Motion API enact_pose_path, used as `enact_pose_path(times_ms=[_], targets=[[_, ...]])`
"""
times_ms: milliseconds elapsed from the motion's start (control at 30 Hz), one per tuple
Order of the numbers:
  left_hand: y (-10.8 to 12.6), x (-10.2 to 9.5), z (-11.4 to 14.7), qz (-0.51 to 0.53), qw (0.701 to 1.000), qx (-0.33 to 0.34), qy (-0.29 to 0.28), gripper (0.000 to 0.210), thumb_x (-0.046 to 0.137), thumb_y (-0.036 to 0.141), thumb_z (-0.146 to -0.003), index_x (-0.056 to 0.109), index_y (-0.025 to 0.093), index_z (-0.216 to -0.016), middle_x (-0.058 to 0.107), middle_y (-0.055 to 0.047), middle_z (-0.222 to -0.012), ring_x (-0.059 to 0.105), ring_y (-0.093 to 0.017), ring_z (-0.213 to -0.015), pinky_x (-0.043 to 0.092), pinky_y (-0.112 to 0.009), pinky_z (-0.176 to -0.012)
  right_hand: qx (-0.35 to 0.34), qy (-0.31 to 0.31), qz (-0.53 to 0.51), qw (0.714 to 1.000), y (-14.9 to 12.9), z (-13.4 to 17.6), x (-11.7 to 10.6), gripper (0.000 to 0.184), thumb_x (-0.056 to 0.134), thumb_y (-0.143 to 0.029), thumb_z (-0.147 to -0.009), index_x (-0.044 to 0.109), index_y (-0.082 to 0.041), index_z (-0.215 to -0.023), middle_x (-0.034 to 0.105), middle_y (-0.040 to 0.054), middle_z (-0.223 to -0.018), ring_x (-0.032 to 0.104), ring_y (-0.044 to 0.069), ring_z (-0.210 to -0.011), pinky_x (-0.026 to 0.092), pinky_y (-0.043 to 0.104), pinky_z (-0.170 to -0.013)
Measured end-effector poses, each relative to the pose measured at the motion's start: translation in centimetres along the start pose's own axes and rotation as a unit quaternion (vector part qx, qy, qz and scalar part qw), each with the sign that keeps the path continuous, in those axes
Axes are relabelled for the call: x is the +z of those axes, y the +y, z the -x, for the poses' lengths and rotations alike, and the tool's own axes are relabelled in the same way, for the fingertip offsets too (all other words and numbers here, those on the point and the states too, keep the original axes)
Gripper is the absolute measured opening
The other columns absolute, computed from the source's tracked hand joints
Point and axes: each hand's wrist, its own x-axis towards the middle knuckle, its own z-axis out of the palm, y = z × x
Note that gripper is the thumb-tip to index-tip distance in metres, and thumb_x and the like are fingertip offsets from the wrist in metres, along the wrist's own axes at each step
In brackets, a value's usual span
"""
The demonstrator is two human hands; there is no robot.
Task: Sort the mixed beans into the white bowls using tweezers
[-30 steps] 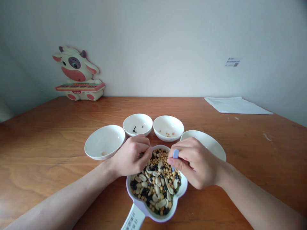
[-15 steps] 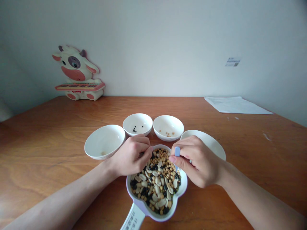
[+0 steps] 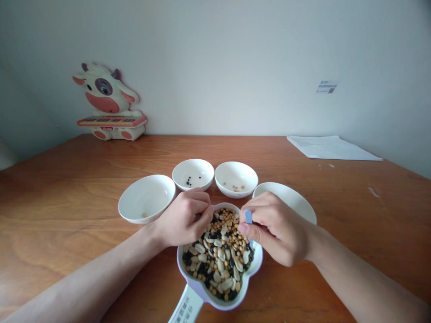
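Purple pan holds peanuts and beans; one bowl, black beans. Right grip clasps a stick; left grip's hold is unclear.

the right hand and its pinched blue stick have shifted slightly rightward.

Lobed container: white inside, lavender outside, upright on the wooden table. Its white handle points toward the lower left and bears dark printed characters. Contents are mixed: pale split peanuts lie mostly on top, round yellow beans gather toward the far side, and black beans show throughout. Blue implement: gripped in the right hand at the container's right edge; a short flat end is exposed, most of its length concealed.
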Motion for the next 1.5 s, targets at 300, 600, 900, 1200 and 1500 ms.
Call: enact_pose_path(times_ms=[300, 600, 900, 1200, 1500], targets=[[-0.07, -0.06, 0.05, -0.005, 1.000, 0.000, -0.002, 0.040, 0.041, 0.014, -0.094, 0.056, 0.014, -0.056, 0.059, -0.006, -0.062, 0.052, -0.014, -0.061, 0.042, -0.028, -0.058, 0.000, 0.002, 0.002, 1.000, -0.10, 0.04, 0.01, 0.035, 0.044, -0.022, -0.089, 0.035, -0.020, -0.055, 0.038, -0.0021, -0.051, 0.032, 0.011, -0.048, 0.025, 0.028, -0.051], [-0.01, -0.05, -0.03, 0.014, 1.000, -0.013, -0.008, 0.039, 0.042, 0.016, -0.094, 0.054, 0.013, -0.057, 0.059, -0.007, -0.064, 0.055, -0.015, -0.065, 0.044, -0.029, -0.060, 0.019, -0.028, 0.027, 0.999, 0.00, 0.10, 0.23, 0.035, 0.046, -0.022, -0.089, 0.031, -0.019, -0.056, 0.034, -0.0038, -0.053, 0.028, 0.009, -0.049, 0.023, 0.029, -0.052], [-0.07, -0.05, 0.01, 0.011, 1.000, -0.012, -0.011, 0.040, 0.042, 0.015, -0.094, 0.051, 0.014, -0.055, 0.059, -0.007, -0.064, 0.054, -0.015, -0.065, 0.042, -0.030, -0.062, 0.011, -0.026, 0.037, 0.999, 0.37, 0.27, 0.40, 0.036, 0.046, -0.022, -0.089, 0.034, -0.018, -0.055, 0.035, -0.0037, -0.052, 0.026, 0.009, -0.049, 0.022, 0.029, -0.051], [-0.06, 0.04, -0.05, 0.018, 1.000, -0.011, -0.003, 0.039, 0.043, 0.015, -0.094, 0.052, 0.013, -0.056, 0.059, -0.006, -0.064, 0.054, -0.014, -0.064, 0.042, -0.027, -0.060, 0.011, -0.039, 0.030, 0.999, 0.13, 0.16, 0.30, 0.036, 0.045, -0.022, -0.088, 0.030, -0.019, -0.056, 0.033, -0.0040, -0.053, 0.027, 0.009, -0.050, 0.022, 0.029, -0.052], [-0.17, 0.00, 0.08, 0.013, 1.000, -0.013, -0.014, 0.041, 0.042, 0.016, -0.095, 0.050, 0.014, -0.055, 0.057, -0.006, -0.063, 0.052, -0.014, -0.064, 0.041, -0.029, -0.062, 0.004, -0.037, 0.023, 0.999, 0.16, 0.23, 0.42, 0.035, 0.046, -0.020, -0.088, 0.028, -0.020, -0.057, 0.032, -0.0042, -0.054, 0.026, 0.010, -0.051, 0.022, 0.029, -0.053]])
